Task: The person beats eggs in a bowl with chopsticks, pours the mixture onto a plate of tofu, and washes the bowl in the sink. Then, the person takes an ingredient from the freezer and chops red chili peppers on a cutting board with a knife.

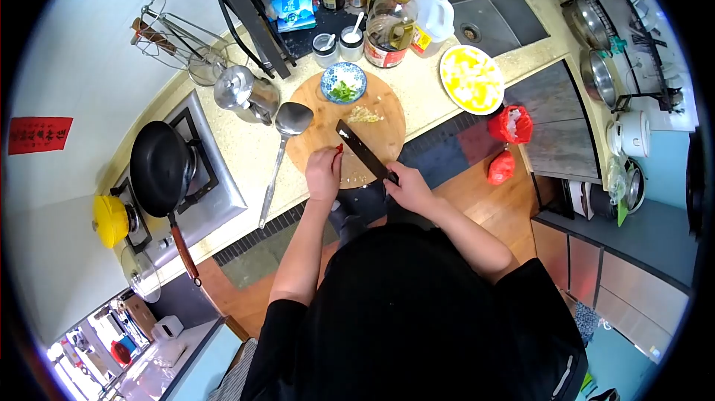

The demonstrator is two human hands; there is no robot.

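On the round wooden cutting board (387, 107), my left hand (324, 174) is closed around a small red piece, likely a chili (340, 148), at the board's lower part. My right hand (409, 185) grips the handle of a dark kitchen knife (360, 148), whose blade points up and left across the board, just right of the red piece. Chopped pale bits (365, 115) lie above the blade, and a few more are below it. A blue-patterned bowl (344, 83) with chopped green pieces rests on the board's upper edge.
Left of the board lie a metal spatula (281, 140), a kettle (246, 92) and a black wok (160, 168) on the stove. Behind stand jars (351, 43), a large bottle (391, 25) and a white jug (433, 20). A plate of yellow food (472, 79) sits near the sink (491, 14).
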